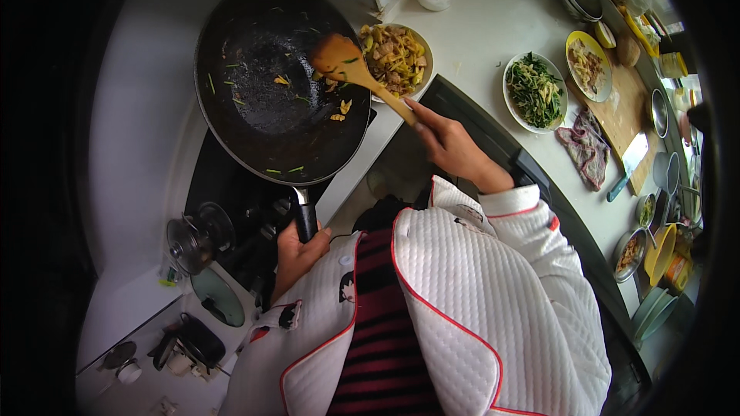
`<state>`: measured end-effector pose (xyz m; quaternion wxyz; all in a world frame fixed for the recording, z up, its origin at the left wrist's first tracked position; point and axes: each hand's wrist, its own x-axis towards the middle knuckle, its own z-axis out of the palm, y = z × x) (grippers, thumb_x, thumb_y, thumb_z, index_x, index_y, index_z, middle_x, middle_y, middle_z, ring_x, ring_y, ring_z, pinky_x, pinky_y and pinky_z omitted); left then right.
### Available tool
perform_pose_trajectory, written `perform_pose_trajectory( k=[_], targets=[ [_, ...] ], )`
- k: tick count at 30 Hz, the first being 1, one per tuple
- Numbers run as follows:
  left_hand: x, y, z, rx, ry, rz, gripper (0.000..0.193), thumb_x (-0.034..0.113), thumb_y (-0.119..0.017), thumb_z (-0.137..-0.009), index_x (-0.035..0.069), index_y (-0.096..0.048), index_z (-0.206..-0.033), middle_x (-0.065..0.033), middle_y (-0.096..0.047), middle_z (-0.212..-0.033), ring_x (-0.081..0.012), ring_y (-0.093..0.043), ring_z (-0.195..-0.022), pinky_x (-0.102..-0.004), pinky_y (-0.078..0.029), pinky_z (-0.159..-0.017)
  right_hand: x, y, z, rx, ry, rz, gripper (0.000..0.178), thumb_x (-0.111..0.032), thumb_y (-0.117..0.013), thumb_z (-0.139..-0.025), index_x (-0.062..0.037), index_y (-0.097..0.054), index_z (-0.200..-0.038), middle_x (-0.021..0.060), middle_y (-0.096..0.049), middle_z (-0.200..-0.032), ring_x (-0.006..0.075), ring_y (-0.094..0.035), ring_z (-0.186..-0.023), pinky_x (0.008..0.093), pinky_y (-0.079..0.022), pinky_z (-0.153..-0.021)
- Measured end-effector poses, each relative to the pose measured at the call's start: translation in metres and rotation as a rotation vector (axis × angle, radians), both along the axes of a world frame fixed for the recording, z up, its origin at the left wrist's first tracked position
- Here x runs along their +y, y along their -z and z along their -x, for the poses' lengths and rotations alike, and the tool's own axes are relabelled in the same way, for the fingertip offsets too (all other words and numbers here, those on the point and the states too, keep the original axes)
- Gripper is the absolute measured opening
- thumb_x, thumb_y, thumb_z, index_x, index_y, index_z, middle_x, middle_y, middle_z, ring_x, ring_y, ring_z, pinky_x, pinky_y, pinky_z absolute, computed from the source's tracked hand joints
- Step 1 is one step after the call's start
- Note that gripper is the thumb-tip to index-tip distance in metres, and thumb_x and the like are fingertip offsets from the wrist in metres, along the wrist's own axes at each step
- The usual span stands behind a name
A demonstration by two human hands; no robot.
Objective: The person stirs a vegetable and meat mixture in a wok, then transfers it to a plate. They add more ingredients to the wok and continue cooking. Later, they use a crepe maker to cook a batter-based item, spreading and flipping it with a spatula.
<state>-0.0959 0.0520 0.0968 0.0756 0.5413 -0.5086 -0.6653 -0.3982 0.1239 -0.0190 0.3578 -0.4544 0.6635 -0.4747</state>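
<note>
My left hand (299, 256) is wrapped round the black handle of a dark wok (270, 119), which is tilted up. Only scraps of food and bits of green cling to the wok's inside. In my right hand (451, 146) is a wooden spatula (351, 65), its broad blade over the wok's right rim. Just beyond that rim stands a dish of cooked food (397, 58), yellowish pieces mixed with meat, partly hidden by the spatula.
On the counter to the right are a plate of chopped greens (534, 92), a yellow-rimmed plate (589, 65), a crumpled cloth (586, 148) and a cleaver (634, 156) on a wooden board (617, 117). A glass lid (218, 296) lies at the lower left.
</note>
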Motion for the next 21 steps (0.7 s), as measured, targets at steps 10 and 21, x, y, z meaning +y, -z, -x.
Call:
perform_pose_trajectory(
  k=[10, 21],
  targets=[
    [-0.002, 0.005, 0.01, -0.001, -0.006, 0.046, 0.016, 0.0, -0.062, -0.091, 0.006, -0.049, -0.082, 0.002, -0.05, -0.062, -0.0045, -0.045, -0.052, -0.0231, -0.036, -0.05, 0.024, -0.002, 0.024, 0.31, 0.008, -0.214, 0.044, -0.017, -0.055, -0.099, -0.0203, -0.053, -0.143, 0.0229, -0.067, -0.085, 0.0431, -0.065, -0.075, 0.0504, -0.052, -0.066],
    [-0.002, 0.008, 0.018, 0.001, -0.017, 0.063, 0.017, -0.001, -0.062, -0.091, 0.006, -0.049, -0.083, 0.0024, -0.048, -0.061, -0.0051, -0.045, -0.051, -0.0232, -0.036, -0.049, -0.01, -0.011, 0.022, 0.164, -0.053, 0.025, 0.042, -0.011, -0.056, -0.097, -0.0112, -0.057, -0.138, 0.0259, -0.068, -0.104, 0.0436, -0.066, -0.089, 0.0428, -0.054, -0.08]
  ],
)
